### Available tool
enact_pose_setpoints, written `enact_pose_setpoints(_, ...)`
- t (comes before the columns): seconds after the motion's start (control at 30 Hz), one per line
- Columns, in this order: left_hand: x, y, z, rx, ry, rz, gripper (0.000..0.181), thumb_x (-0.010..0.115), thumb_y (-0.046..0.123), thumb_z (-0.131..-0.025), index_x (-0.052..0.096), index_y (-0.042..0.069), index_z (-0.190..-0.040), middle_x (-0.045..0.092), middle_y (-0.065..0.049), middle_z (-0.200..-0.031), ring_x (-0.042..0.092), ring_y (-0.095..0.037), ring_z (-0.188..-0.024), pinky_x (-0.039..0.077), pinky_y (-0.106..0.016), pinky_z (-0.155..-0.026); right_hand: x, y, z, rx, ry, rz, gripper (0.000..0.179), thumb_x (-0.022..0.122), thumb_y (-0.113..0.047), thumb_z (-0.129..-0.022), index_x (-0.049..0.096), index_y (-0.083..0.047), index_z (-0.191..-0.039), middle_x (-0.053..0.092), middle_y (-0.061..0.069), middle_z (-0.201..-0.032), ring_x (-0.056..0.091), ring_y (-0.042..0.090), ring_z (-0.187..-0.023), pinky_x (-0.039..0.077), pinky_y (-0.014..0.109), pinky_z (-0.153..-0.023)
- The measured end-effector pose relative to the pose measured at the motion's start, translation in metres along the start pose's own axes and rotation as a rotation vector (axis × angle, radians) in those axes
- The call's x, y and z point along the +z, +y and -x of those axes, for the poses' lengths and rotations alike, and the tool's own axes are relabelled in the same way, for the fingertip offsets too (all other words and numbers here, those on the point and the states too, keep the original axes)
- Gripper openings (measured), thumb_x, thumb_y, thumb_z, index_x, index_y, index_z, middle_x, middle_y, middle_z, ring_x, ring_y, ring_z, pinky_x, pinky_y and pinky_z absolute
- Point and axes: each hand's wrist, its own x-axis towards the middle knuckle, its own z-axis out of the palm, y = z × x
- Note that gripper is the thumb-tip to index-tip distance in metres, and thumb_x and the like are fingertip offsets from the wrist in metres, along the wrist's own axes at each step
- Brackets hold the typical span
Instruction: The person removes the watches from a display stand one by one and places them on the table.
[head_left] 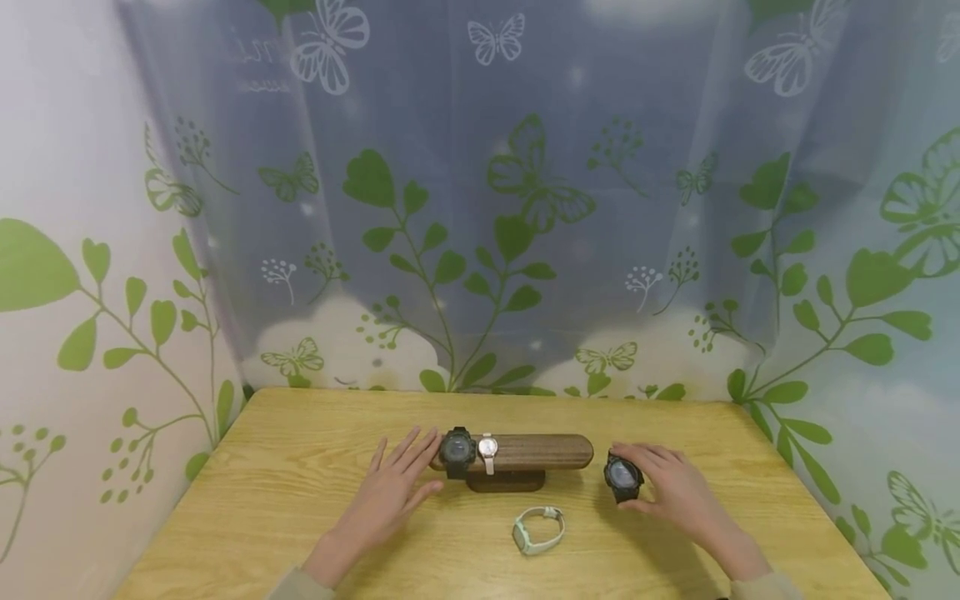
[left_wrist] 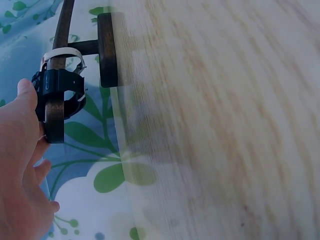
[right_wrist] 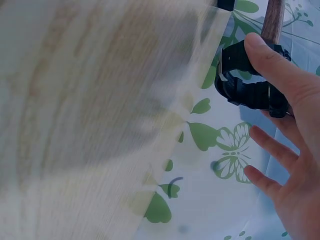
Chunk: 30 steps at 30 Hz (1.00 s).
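Observation:
A dark wooden watch stand [head_left: 547, 451] with a horizontal bar stands on the table. Around its left part are a black sports watch [head_left: 457, 450] and, beside it, a small watch with a pale strap [head_left: 487, 447]. My left hand [head_left: 393, 492] is at the bar's left end, fingers mostly straight; in the left wrist view its thumb [left_wrist: 26, 90] lies against the black watch. To the right of the stand, my right hand [head_left: 678, 492] pinches a second black watch [head_left: 624, 475] between thumb and fingers. The right wrist view shows that watch's strap [right_wrist: 247, 94] closed in a loop, held off the table.
A mint-green watch [head_left: 536, 546] lies on its side in front of the stand, its strap looped. The wooden table [head_left: 262, 475] meets a curtain [head_left: 480, 250] printed with leaves and butterflies at the back and sides.

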Motion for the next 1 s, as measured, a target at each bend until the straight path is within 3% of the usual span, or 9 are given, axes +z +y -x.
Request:
enact_pose_setpoints(0.5, -0.001, 0.001, 0.001, 0.006, 0.003, -0.003, 0.069, 0.055, 0.047, -0.102, 0.035, 0.014, -0.159, 0.027, 0.000, -0.165, 0.029, -0.032, -0.151, 0.014, -0.065, -0.120, -0.005, -0.009, 0.014, -0.011, -0.132, 0.005, 0.085, 0.094, -0.043, -0.062, 0.062, -0.015, -0.136, 0.069, 0.006, -0.126, 0.065, 0.032, -0.112, 0.053, 0.062, -0.091)
enact_pose_setpoints(1.0, -0.002, 0.002, 0.001, 0.009, -0.002, -0.016, 0.068, 0.054, 0.047, -0.102, 0.036, 0.013, -0.158, 0.028, -0.002, -0.165, 0.029, -0.033, -0.151, 0.015, -0.066, -0.120, -0.002, -0.023, 0.017, -0.028, -0.211, -0.109, 0.084, 0.094, -0.041, -0.063, 0.062, -0.014, -0.136, 0.067, 0.003, -0.130, 0.063, 0.031, -0.115, 0.052, 0.062, -0.093)
